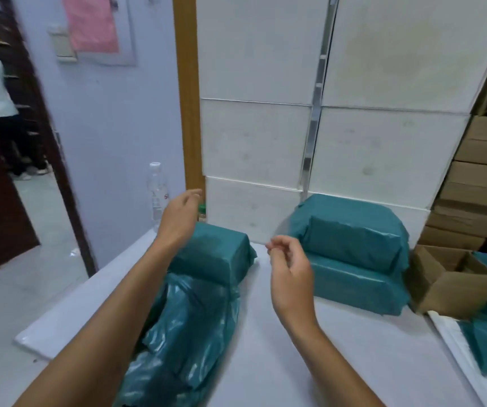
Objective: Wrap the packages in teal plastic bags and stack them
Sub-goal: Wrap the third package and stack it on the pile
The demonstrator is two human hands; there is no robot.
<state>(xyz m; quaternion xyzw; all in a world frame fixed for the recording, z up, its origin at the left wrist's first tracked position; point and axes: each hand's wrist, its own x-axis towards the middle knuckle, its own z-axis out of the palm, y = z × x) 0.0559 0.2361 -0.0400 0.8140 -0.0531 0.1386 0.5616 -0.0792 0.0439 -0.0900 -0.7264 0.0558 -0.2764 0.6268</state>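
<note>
- The left hand [181, 214] is raised above the table with fingers loosely spread, grasping nothing; it hangs over the far end of a wrapped teal package [217, 254]
- The right hand [290, 273] is lifted with its fingers curled and thumb near the fingertips; whether it pinches something thin cannot be told
- That package lies on the white table [339, 342] between the two forearms, and loose, crumpled teal bags [186, 333] trail from it toward the person
- Right of the right hand, well apart from the first package, a stack of wrapped packages [356, 251] sits against the white boxes [295, 127] at the back
- An open cardboard box [447, 282] stands just beside the stack, on its right
- A clear bottle [156, 195] stands behind the left hand, near the wall
</note>
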